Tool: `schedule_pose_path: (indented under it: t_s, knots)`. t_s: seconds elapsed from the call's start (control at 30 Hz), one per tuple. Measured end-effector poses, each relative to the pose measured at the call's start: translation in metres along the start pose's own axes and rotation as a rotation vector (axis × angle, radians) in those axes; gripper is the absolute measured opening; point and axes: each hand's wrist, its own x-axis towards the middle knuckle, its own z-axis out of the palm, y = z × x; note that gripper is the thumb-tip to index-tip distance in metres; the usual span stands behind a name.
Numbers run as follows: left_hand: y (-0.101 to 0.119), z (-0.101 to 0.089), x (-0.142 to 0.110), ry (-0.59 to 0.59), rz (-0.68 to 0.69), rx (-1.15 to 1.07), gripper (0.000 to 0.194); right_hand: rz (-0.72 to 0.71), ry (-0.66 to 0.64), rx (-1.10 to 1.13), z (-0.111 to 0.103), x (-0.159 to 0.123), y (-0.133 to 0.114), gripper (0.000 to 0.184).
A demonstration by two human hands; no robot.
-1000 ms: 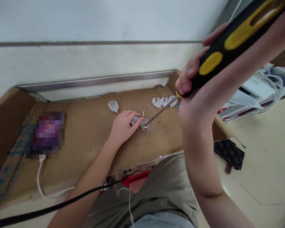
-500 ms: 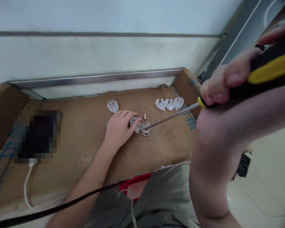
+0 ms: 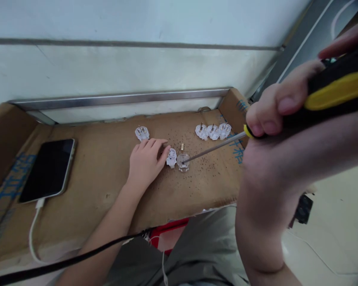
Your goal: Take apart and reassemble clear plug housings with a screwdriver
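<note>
My right hand (image 3: 274,119) is wrapped round the black and yellow handle of a screwdriver (image 3: 337,95). Its long metal shaft (image 3: 214,147) slants down to the left, with the tip resting on a white plug piece (image 3: 183,162) on the cardboard sheet (image 3: 113,186). My left hand (image 3: 146,161) lies on the cardboard, fingers curled, fingertips touching a second white plug piece (image 3: 171,157) just left of the first. A small brass part (image 3: 182,146) stands just behind them.
Three white plug pieces (image 3: 213,131) sit in a row at the back right, one more (image 3: 142,133) at the back middle. A dark phone (image 3: 47,169) with a white cable (image 3: 32,234) lies at the left. A black cord (image 3: 77,258) crosses my lap. A metal rail (image 3: 119,99) and wall close the back.
My left hand has slid slightly left, uncovering the plug piece it was over. The view shifted a little; the screwdriver tip stays on the same piece.
</note>
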Motion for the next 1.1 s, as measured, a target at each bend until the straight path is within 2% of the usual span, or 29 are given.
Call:
schedule_pose_path:
  t_s: [0.1, 0.2, 0.37, 0.43, 0.57, 0.67, 0.77, 0.87, 0.97, 1.1]
  knots:
    - [0.002, -0.001, 0.000, -0.039, 0.045, -0.125, 0.023, -0.093, -0.143, 0.017, -0.013, 0.005, 0.004, 0.078]
    - [0.007, -0.004, -0.002, -0.106, 0.129, -0.293, 0.020, -0.118, -0.106, -0.014, -0.021, 0.009, 0.007, 0.072]
    - [0.014, -0.005, -0.010, -0.191, 0.163, -0.347, 0.015, -0.224, -0.087, -0.095, -0.018, 0.006, 0.010, 0.027]
    - [0.014, -0.002, -0.012, -0.177, 0.165, -0.344, 0.014, -0.195, -0.028, -0.109, -0.010, 0.002, 0.008, 0.030]
    - [0.014, 0.002, -0.012, -0.170, 0.188, -0.337, 0.012, -0.065, 0.167, -0.128, 0.009, -0.006, 0.001, 0.054]
    - [0.014, 0.002, -0.013, -0.158, 0.196, -0.344, 0.011, -0.032, 0.224, -0.112, 0.017, -0.012, -0.002, 0.058]
    - [0.015, 0.002, -0.013, -0.155, 0.206, -0.362, 0.009, -0.036, 0.213, -0.090, 0.022, -0.019, -0.003, 0.056]
    - [0.015, 0.001, -0.014, -0.145, 0.207, -0.381, 0.007, -0.054, 0.132, -0.081, 0.025, -0.027, -0.007, 0.054]
    - [0.015, 0.001, -0.014, -0.138, 0.202, -0.386, 0.006, -0.135, 0.072, -0.056, 0.022, -0.032, -0.014, 0.050]
    - [0.016, 0.000, -0.014, -0.129, 0.202, -0.370, 0.006, -0.276, 0.150, -0.082, 0.003, -0.033, -0.023, 0.052]
